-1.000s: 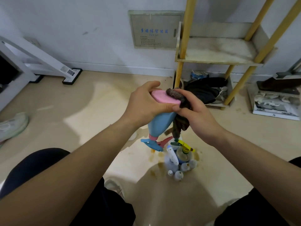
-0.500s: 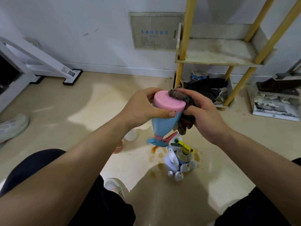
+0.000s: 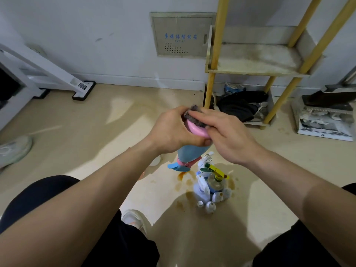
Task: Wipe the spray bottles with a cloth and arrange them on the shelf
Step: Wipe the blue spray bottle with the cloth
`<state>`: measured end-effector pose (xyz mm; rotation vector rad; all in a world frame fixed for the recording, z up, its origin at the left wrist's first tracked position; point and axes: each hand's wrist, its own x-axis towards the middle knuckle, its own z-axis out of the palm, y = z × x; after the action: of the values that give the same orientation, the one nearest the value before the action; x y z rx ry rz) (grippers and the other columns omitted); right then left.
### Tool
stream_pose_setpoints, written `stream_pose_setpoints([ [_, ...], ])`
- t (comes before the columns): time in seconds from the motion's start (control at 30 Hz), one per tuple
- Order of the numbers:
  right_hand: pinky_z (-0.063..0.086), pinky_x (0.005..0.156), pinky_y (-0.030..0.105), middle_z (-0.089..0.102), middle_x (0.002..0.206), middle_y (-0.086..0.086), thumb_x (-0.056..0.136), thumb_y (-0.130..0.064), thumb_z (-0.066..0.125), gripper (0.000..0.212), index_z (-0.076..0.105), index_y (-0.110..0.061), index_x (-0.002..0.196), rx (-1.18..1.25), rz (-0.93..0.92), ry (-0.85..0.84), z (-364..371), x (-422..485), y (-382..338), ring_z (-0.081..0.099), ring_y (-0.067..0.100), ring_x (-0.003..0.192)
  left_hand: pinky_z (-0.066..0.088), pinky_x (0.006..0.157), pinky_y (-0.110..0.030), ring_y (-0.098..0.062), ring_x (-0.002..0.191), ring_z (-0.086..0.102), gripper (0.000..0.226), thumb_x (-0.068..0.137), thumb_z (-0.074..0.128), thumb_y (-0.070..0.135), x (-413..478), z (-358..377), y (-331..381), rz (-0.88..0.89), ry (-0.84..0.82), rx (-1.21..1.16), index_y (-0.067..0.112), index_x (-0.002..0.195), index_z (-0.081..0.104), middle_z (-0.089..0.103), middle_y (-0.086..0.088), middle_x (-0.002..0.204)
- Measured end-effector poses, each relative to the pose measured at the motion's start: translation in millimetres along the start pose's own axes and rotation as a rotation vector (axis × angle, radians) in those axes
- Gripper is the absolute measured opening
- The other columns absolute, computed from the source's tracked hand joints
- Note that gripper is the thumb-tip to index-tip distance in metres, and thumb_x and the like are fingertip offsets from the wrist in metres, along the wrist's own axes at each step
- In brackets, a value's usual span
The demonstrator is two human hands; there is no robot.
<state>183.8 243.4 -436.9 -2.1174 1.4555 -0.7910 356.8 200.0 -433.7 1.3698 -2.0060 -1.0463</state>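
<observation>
left hand (image 3: 169, 130) hides mid of blue bottle (image 3: 189, 153), right hand (image 3: 229, 135) most of cloth (image 3: 194, 116); shelf (image 3: 256, 71) cut off @ top.

1. One blue spray bottle (image 3: 189, 154).
2. Three trigger spray bottles (image 3: 201, 186), centre floor.
3. Four small white bottles (image 3: 210, 206), just nearer.
4. One grey cloth (image 3: 194, 117).
5. One shelf (image 3: 256, 71), far right.
6. Two shoes (image 3: 14, 151), left and near.

A glossy beige floor (image 3: 96, 132) fills the view. Near its middle stands a tight cluster of plastic spray bottles and small white bottles (image 3: 211, 189), with brown liquid stains (image 3: 182, 175) just beside it. A pale sneaker (image 3: 14, 151) lies at the far left. At the back right stands a yellow-posted shelf with stained white boards (image 3: 250, 70); a heap of black fabric (image 3: 238, 106) lies on its lowest board.
</observation>
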Motion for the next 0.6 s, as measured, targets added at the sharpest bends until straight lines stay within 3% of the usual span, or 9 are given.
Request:
stream_pose_setpoints([
  [0.1,0.024,0.115,0.011,0.054,0.145,-0.006,0.089,-0.006,0.041,0.053,0.062,-0.022,0.136,-0.011,-0.066,-0.031,-7.1,0.8,-1.8,0.042,0.004,0.138,0.056,0.076,-0.021,-0.002,0.090,0.068,0.067,0.053,0.097,0.040,1.2,-3.4,0.7,-0.010,0.013,-0.009,0.026,0.111,0.067,0.073,0.013,0.096],
  [0.23,0.033,0.117,0.025,0.057,0.142,-0.006,0.089,-0.005,0.044,0.051,0.065,-0.023,0.132,-0.044,-0.157,-0.044,-12.5,-2.8,-4.5,0.046,0.007,0.138,0.057,0.083,-0.026,-0.005,0.094,0.070,0.071,0.053,0.099,0.034,2.2,-7.8,0.2,-0.028,0.013,-0.052,0.024,0.115,0.066,0.074,0.012,0.099],
  [0.4,0.035,0.112,0.017,0.062,0.135,-0.005,0.085,0.002,0.047,0.053,0.068,-0.019,0.128,-0.064,-0.180,0.057,-20.0,-6.6,0.9,0.052,0.009,0.129,0.059,0.087,-0.031,-0.009,0.093,0.072,0.068,0.057,0.099,0.027,2.3,-11.0,-2.4,-0.067,0.007,-0.152,0.017,0.116,0.067,0.076,0.005,0.099],
  [0.6,0.030,0.115,0.014,0.053,0.145,-0.004,0.096,0.003,0.046,0.052,0.057,-0.024,0.140,0.039,-0.014,0.163,-18.8,-9.2,11.1,0.043,-0.001,0.137,0.059,0.077,-0.029,-0.019,0.102,0.071,0.072,0.056,0.096,0.033,1.0,-12.8,-0.9,-0.164,0.117,-0.386,0.016,0.119,0.064,0.073,-0.002,0.109],
])
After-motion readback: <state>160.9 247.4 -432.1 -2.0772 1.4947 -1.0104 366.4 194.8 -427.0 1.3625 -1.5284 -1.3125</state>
